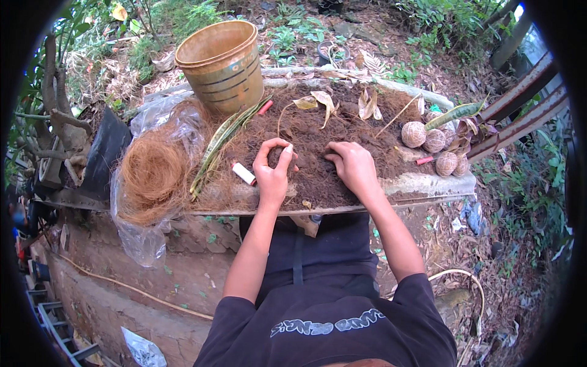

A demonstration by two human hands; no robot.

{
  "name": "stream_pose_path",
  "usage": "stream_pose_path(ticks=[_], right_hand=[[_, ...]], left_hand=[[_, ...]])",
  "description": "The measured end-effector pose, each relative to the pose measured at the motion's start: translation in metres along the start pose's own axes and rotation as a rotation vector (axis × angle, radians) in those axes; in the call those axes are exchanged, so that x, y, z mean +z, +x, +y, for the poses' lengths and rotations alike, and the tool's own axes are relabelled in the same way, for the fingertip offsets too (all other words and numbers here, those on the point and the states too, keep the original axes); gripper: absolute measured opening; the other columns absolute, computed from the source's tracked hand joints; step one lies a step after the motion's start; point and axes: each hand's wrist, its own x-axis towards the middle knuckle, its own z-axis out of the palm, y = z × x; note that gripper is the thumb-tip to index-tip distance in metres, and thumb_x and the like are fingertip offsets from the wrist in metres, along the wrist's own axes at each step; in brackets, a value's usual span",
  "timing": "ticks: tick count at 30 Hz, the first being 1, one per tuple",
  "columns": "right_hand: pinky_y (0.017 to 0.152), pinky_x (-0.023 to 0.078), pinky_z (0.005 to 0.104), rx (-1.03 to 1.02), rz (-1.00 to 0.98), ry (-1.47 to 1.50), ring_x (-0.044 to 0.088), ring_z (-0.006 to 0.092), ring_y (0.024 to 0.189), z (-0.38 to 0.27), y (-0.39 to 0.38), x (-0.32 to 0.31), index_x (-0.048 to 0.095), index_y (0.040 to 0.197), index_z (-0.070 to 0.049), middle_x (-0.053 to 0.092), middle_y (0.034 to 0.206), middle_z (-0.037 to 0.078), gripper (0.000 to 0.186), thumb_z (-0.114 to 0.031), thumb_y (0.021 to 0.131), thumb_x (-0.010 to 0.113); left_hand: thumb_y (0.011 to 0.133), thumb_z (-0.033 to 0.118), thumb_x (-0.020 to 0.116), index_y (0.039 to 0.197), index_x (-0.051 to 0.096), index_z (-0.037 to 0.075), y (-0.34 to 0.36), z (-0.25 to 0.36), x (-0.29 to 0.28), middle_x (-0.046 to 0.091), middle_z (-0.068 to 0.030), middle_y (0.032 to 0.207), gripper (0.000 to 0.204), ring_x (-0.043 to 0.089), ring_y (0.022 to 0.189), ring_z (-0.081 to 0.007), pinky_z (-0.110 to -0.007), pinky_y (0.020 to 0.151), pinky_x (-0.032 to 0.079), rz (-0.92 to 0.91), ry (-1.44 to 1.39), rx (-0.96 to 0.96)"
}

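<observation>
Dark brown soil (324,183) mixed with fibre lies heaped on the slab in front of me. My left hand (273,174) is curled over the heap, thumb and fingers bent round what looks like a dark clump of soil, mostly hidden by the fingers. To its right, my right hand (354,168) rests palm down with fingertips bent into the soil. Beside the left hand lies a white cylinder with a red end (243,174). Several net-patterned round balls (414,134), wrapped in pale thread, are grouped at the right end of the slab.
A worn yellow-brown bucket (223,79) stands at the back left. Brown coir fibre (153,171) spills from a clear plastic bag (143,241). Long variegated leaves (226,140) lie between fibre and soil. Dry leaves (368,105) sit behind. Rusty metal bars (520,122) slant at right.
</observation>
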Motion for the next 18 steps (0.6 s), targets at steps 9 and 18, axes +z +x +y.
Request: stream_pose_path(ticks=[9,18], right_hand=[[0.092,0.054,0.0399,-0.021,0.016,-0.079,0.060,0.0320,0.114,-0.037,-0.037,0.013,0.063,0.121,0.002,0.062,0.122,0.018,0.037,-0.014,0.088,0.065],[0.086,0.054,0.0424,-0.005,0.008,0.115,0.067,0.0359,0.096,-0.037,-0.019,0.026,0.070,0.107,0.001,0.070,0.099,0.019,0.028,0.005,0.082,0.059]], left_hand=[[0.092,0.005,0.066,0.103,0.060,0.005,-0.001,-0.001,0.001,0.063,-0.0047,0.091,0.012,0.065,0.077,-0.0130,-0.029,0.057,0.055,-0.015,0.038,0.007],[0.093,0.007,0.066,0.102,0.061,0.004,-0.001,0.001,0.002,0.063,-0.0023,0.086,0.010,0.065,0.076,-0.0099,-0.026,0.058,0.056,0.015,0.024,0.006]])
